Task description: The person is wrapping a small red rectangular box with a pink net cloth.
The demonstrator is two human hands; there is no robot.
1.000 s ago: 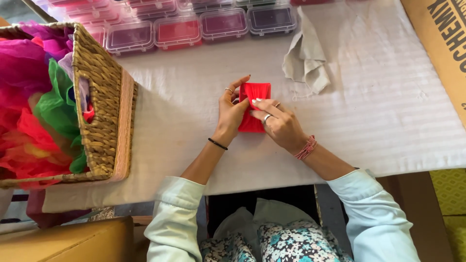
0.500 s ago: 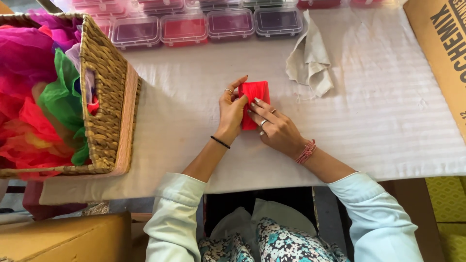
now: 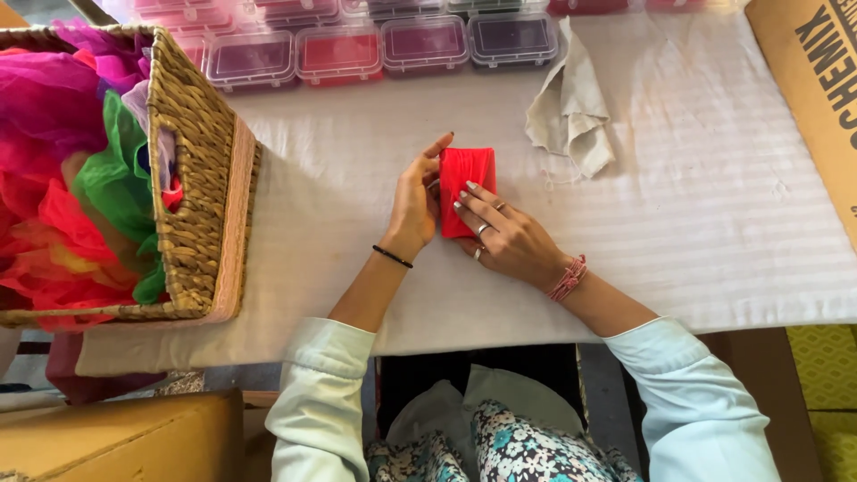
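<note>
A small folded piece of red fabric (image 3: 468, 183) is lying on the white-covered table (image 3: 714, 223), near its middle, with both hands working on it. The left hand (image 3: 416, 203) is curling against the fabric's left edge, thumb and fingers loosely closed on that side, the forefinger pointing up past the top corner. The right hand (image 3: 504, 234) is lying across the lower right part of the fabric, its fingers stretched flat and pressing down rather than gripping. A crumpled beige cloth (image 3: 571, 107) is sitting just beyond the fabric to the right, apart from it. Along the far edge, a row of clear plastic boxes (image 3: 424, 40) with purple and red contents is lining up. At the left, a woven basket (image 3: 192, 178) is holding bright tissue-like material (image 3: 62, 170).
</note>
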